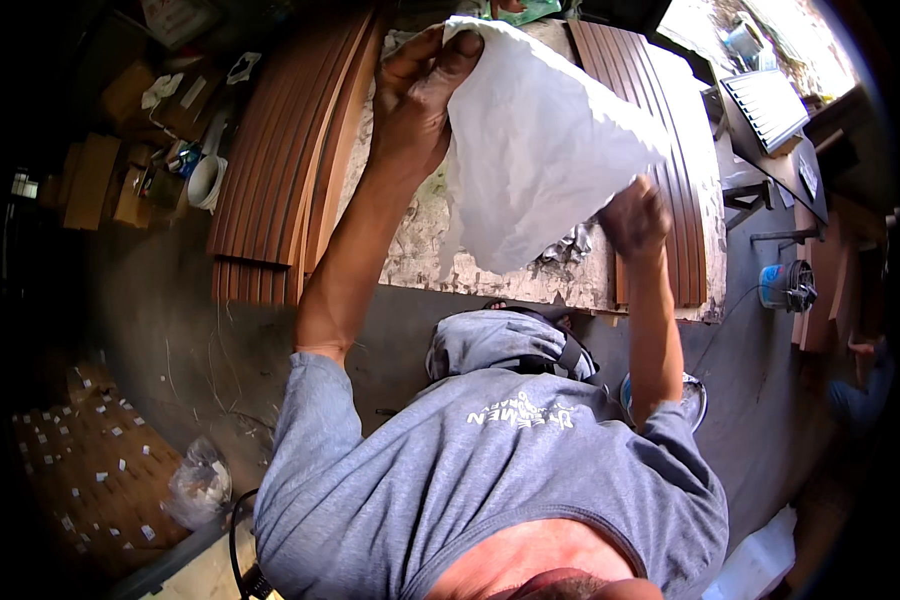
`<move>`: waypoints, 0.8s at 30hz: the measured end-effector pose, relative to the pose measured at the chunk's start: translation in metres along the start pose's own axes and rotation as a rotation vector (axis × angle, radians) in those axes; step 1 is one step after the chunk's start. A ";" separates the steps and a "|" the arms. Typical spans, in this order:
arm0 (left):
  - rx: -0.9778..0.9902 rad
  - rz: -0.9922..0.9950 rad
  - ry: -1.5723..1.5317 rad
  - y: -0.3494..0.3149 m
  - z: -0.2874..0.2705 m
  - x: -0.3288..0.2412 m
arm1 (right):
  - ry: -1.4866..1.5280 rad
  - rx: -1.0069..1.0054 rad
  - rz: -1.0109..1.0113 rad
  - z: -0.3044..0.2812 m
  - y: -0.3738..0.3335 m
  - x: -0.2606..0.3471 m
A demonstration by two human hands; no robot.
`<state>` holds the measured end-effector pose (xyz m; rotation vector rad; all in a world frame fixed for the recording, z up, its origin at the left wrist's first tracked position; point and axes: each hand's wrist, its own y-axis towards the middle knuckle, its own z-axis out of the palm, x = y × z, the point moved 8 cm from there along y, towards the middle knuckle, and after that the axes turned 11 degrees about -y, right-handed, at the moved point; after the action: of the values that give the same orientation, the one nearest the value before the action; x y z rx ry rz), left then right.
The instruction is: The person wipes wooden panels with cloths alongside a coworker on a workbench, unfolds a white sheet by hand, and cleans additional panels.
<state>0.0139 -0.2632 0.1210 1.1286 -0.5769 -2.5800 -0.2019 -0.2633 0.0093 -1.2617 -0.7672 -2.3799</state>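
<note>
A thin white cloth [545, 150] with ragged edges is stretched between my two hands above the worktable [415, 250]. My left hand [420, 95] pinches its upper left corner, thumb against the fingers. At the cloth's right corner, my right hand [638, 218] is closed in a fist around the edge. Beneath the cloth's lower edge lies a crumpled grey, dark-stained piece [570, 246], partly hidden. Brown grooved planks [275, 165] are stacked on the table's left side, and more grooved planks [685, 215] lie along its right side, partly behind the cloth.
Cardboard boxes [92, 180] and a white bucket [207, 182] stand at left. A blue bucket [773, 288] sits on the floor at right, near a dark stand [760, 200]. Another person's sleeve [863, 390] shows at the right edge. Green plastic [530, 10] is at the table's far end.
</note>
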 end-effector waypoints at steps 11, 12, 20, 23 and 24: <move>-0.280 -0.326 0.154 -0.037 -0.095 0.071 | -0.295 -0.330 0.068 0.018 0.017 -0.016; -0.478 -0.412 0.172 -0.064 -0.092 0.092 | -0.305 -0.343 0.138 0.008 0.016 -0.022; -0.335 -0.855 0.150 -0.168 -0.120 0.212 | -0.262 -0.437 0.467 -0.070 0.004 -0.084; -0.242 -0.770 -0.463 -0.160 -0.089 0.209 | -0.087 -0.340 0.545 -0.071 0.006 -0.086; -0.327 -0.766 -0.526 -0.154 -0.079 0.197 | -0.078 -0.301 0.509 -0.058 0.006 -0.070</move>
<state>-0.0699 -0.2238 -0.1238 0.6167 0.2670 -3.4777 -0.1983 -0.2996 -0.0738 -1.4618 -0.0773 -2.0775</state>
